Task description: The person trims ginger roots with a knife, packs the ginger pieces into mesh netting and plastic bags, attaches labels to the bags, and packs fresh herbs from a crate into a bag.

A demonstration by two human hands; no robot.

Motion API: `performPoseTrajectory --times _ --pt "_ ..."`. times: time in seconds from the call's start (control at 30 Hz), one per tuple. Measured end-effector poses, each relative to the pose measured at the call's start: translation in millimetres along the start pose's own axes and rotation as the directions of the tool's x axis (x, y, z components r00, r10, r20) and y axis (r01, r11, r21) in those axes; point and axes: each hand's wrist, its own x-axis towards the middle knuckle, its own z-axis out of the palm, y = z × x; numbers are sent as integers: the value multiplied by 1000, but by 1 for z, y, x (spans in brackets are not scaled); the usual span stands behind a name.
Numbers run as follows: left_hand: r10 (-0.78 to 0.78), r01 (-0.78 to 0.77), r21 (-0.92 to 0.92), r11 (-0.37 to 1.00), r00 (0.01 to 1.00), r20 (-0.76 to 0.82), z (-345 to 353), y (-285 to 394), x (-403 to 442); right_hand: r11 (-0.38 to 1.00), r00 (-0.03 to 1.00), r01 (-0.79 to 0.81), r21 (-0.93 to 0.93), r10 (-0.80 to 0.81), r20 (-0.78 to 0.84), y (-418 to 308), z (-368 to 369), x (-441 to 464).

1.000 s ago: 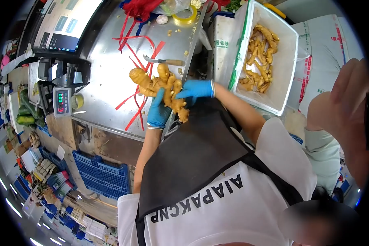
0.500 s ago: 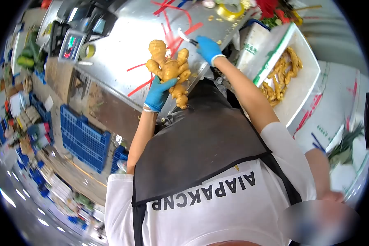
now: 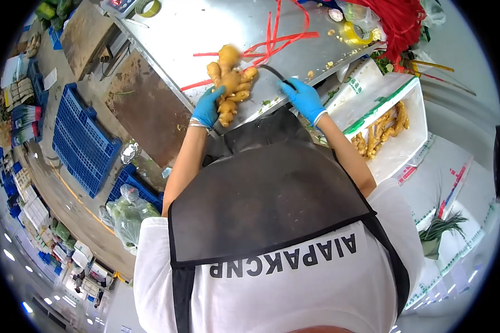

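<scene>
While the left hand (image 3: 206, 109) holds the ginger (image 3: 231, 84), the right hand (image 3: 305, 100) now has the knife (image 3: 273, 71) near it.

The ginger sits over the table's (image 3: 175, 41) near corner, pinched by the left thumb, the other fingers largely hidden; the right fingers close around the handle. Since half a second ago, the blade has come closer to the ginger, so root and tool are in hand together.

A large, knobbly, yellow-brown ginger root (image 3: 229, 83) is held at its lower left by the left hand (image 3: 207, 108), its thickest lobe pointed far, stubby lobes spread to the right. A slim, curved, dark-looking knife (image 3: 275, 72) is gripped in the right hand (image 3: 305, 100), its tip angled left, just beside the root.
</scene>
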Motion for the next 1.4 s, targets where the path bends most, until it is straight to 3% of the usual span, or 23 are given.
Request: performPoseTrajectory --times 0.13,0.2,0.27,0.3,0.5,0.6,0.63,0.77,0.87,1.13,1.4 --pt "-45 42 -290 956 999 -5 -21 -21 -14 989 993 115 -92 -118 -29 -15 26 -12" --pt "-139 184 -316 931 978 157 -41 -34 -12 977 984 161 -140 -170 -50 -17 37 -17" --pt "-183 312 -329 891 912 368 -57 -46 -13 972 996 81 -220 -88 -21 -22 45 -24" --pt "-191 246 -251 936 956 224 -35 -39 -27 965 999 40 -259 -44 -8 -25 49 -27" --pt "-230 280 -168 945 936 268 -22 -35 -19 960 992 124 -250 -114 57 -33 63 -26" --pt "-61 52 51 997 981 185 -13 -34 -19 947 983 182 -263 -170 65 -31 57 -7" --pt "-48 45 27 999 990 131 -7 -29 -22 943 980 197 -269 -193 40 -32 50 0" --pt "-60 66 355 933 998 -28 6 -10 -24 908 956 283 -309 -292 15 -23 22 30" --pt "-210 208 189 960 978 -11 -4 -10 4 825 906 420 -377 -407 118 -11 8 55" --pt "-153 181 220 959 979 -136 21 5 -9 683 822 561 -468 -391 414 -18 3 75" --pt "-177 207 236 949 974 -142 12 3 -4 673 825 555 -488 -374 423 -9 9 77"
